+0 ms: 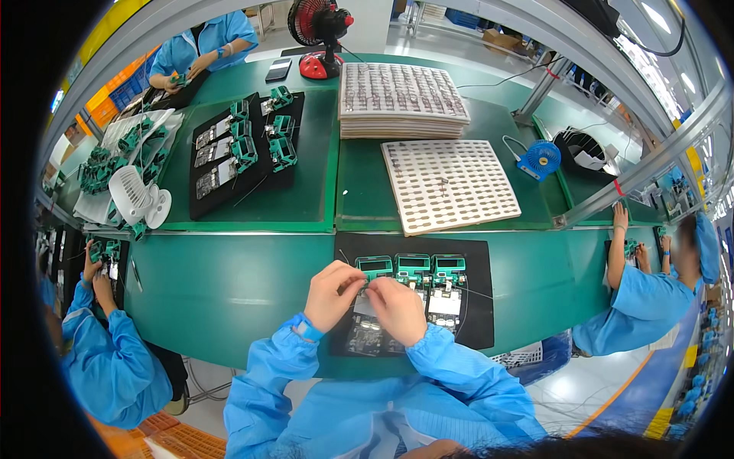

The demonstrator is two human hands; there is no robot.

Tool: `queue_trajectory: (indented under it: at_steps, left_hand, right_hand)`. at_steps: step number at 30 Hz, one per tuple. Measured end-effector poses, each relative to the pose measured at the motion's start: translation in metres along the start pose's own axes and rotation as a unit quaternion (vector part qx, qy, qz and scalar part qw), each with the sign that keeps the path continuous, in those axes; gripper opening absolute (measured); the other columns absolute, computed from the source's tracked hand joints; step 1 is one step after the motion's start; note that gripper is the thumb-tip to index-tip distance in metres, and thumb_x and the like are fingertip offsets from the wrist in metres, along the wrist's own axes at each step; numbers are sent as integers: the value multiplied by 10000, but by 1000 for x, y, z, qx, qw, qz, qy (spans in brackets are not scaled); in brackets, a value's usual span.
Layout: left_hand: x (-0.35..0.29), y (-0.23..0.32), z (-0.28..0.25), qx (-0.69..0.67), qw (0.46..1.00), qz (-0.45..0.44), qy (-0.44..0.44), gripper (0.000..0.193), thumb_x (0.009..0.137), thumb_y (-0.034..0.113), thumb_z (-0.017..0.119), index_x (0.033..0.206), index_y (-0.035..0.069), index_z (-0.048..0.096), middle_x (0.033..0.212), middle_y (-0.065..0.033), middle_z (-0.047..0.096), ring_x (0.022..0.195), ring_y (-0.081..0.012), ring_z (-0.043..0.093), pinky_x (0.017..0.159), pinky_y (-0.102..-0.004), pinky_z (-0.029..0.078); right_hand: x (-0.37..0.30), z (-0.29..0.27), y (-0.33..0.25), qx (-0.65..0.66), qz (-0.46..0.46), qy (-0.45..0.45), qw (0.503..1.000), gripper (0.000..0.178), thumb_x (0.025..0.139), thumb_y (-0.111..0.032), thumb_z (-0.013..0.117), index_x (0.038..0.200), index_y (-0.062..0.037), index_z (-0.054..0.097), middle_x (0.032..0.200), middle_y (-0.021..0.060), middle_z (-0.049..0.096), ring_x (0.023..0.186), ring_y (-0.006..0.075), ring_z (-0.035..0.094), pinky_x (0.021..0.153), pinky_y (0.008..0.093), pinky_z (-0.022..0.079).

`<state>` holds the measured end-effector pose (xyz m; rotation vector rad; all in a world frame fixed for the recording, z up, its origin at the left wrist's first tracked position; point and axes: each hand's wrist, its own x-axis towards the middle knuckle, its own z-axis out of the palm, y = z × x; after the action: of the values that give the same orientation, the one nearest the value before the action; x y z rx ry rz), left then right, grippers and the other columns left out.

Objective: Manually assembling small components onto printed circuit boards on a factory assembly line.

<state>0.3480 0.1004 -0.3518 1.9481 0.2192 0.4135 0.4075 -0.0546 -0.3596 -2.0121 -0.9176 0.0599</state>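
My left hand (334, 293) and my right hand (396, 307) meet over the leftmost of three assemblies, thumbs and fingertips pinched close together. Whatever sits between the fingertips is too small or hidden to make out. Just beyond them is a green plastic housing (373, 265); the circuit board (365, 337) below it is partly covered by my hands. A middle green housing (413, 264) and a right green housing (448, 265) stand alongside, the right one joined to a board with a white label (444, 303). All rest on a black mat (475, 325). A thin cable runs out to the right.
Beyond the mat lie a white slotted tray (501, 206) and a tray stack (405, 131). A blue fan (541, 159), a white fan (134, 195) and a red-black fan (317, 65) stand around. More assemblies lie on another black mat (210, 206). Co-workers sit left, right and far left.
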Motion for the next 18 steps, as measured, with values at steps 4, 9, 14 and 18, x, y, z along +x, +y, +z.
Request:
queue_trajectory:
  at_steps: [4,9,14,18]
  left_hand:
    - [4,-4,1,56,995,75,-14,114,788,-32,689,896,0,675,823,-86,605,680,-177,596,602,-277,485]
    - [7,-3,4,60,996,70,-8,100,785,-33,688,879,-4,667,802,-81,589,666,-179,584,593,-285,479]
    - [10,-9,4,123,986,106,-25,115,784,-12,701,894,8,675,820,-87,577,688,-220,590,605,-308,486]
    - [6,-5,-4,214,956,185,-73,159,784,22,673,939,53,680,911,-71,585,832,-236,611,698,-354,512]
  right_hand:
    - [-1,3,0,-26,-11,10,1000,79,866,-91,621,898,-36,573,816,132,613,708,337,622,587,427,491]
    - [0,5,0,-12,3,26,1000,81,864,-89,622,901,-39,571,813,134,609,698,347,618,583,430,493]
    - [-2,6,4,-8,16,29,999,80,863,-91,624,907,-41,580,810,137,607,692,352,616,584,429,495]
    - [-4,-9,-2,-8,37,39,999,77,859,-89,632,925,-61,604,850,124,600,719,344,619,603,421,505]
